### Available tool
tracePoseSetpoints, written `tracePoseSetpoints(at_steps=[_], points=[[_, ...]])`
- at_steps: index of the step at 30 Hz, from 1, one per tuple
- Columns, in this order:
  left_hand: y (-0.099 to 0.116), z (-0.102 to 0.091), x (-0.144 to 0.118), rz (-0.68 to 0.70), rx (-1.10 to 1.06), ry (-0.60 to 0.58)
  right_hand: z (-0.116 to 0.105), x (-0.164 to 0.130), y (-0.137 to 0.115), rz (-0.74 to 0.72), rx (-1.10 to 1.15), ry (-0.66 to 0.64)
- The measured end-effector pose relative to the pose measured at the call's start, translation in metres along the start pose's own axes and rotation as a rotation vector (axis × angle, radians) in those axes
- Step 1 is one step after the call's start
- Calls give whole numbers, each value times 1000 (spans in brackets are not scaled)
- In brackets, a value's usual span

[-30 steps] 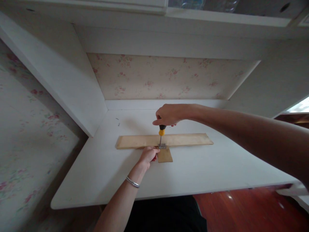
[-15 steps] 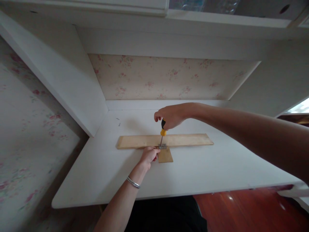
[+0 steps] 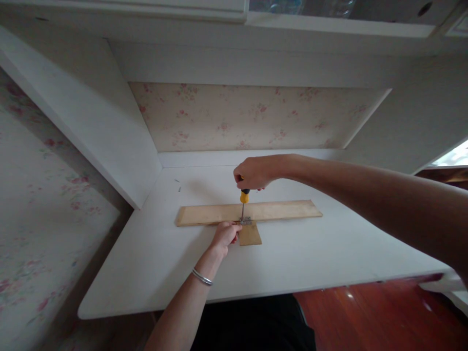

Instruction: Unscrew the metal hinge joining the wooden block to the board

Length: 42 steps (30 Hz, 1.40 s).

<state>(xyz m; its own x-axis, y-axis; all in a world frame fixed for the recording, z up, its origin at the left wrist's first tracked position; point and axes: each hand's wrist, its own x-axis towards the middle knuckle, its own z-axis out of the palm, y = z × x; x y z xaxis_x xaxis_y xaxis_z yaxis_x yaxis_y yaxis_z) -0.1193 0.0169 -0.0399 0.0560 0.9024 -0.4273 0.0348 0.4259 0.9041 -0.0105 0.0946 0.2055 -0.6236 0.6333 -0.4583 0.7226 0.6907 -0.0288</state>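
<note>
My right hand (image 3: 252, 173) is wrapped round the black and yellow handle of a screwdriver (image 3: 244, 196). The screwdriver stands nearly upright, its tip down at the left part of a metal hinge (image 3: 245, 221). This hinge lies across the joint between a long wooden board (image 3: 281, 209) and a short, flared wooden piece (image 3: 250, 235). With fingers curled, my left hand (image 3: 224, 234) grips the short piece at its left edge, the thumb close to the hinge. The left fingers' undersides are hidden. Any screw under the tip is too small to make out.
Two small metal screws (image 3: 178, 185) lie on the white desk (image 3: 146, 273) behind the board's left end. An upright side panel (image 3: 91, 107) bounds the desk at left, and a shelf (image 3: 329, 24) overhangs it. Its front edge faces me.
My right hand has rolled round the screwdriver handle, its fingers now closed over the top. The screwdriver stands more upright. My left hand and the boards have stayed together; the view has shifted slightly.
</note>
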Motion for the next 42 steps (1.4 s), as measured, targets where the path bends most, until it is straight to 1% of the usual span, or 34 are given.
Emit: tracePoseSetpoints(at_steps=[2, 3, 4, 7, 9, 12, 14, 17, 18, 19, 22, 24, 27, 29, 32, 34, 36, 38, 42], points=[[0, 0, 0, -2, -3, -4, 0, 0, 0, -82, -49, 85], [0, 0, 0, -4, -5, -4, 0, 1, 0, -90, -67, 117], [-1, 0, 0, -5, -7, -3, 0, 1, 0, -66, -75, 129], [-1, 0, 0, -2, -10, 0, 0, 1, -1, 44, -82, 88], [-1, 0, 0, 5, -11, 1, 0, 0, -2, 13, -100, 85], [0, 0, 0, 8, -9, 1, 0, -3, -4, -81, -94, 144], [1, 0, -1, 3, -9, 3, -1, -4, -5, -57, -63, 145], [4, 1, -3, -1, -6, 3, -2, -3, -5, 48, -21, 27], [5, 1, -4, -2, -4, 1, -2, -3, -5, 56, -14, -3], [5, 1, -4, -2, -2, -1, -2, -3, -5, 38, -17, -6], [6, 1, -5, -2, 5, -3, -2, -3, -5, -80, -56, 94], [6, 0, -5, -1, 7, 0, -2, -3, -5, -64, -59, 116], [5, 0, -4, -1, 6, 4, -2, -2, -5, 53, -22, 18], [4, 1, -4, -1, 4, 2, -2, -2, -5, 36, -41, -12], [4, 1, -3, 0, 2, 0, -3, -3, -5, -75, -88, 71], [4, 1, -3, 0, 5, 4, -3, -4, -6, -41, -54, 94], [4, 1, -3, -1, 10, 9, -3, -5, -6, 51, -8, 43], [5, 1, -4, -2, 12, 7, -3, -6, -7, 74, -13, 20], [5, 1, -5, -5, 7, -3, -3, -8, -7, -53, -59, 140]])
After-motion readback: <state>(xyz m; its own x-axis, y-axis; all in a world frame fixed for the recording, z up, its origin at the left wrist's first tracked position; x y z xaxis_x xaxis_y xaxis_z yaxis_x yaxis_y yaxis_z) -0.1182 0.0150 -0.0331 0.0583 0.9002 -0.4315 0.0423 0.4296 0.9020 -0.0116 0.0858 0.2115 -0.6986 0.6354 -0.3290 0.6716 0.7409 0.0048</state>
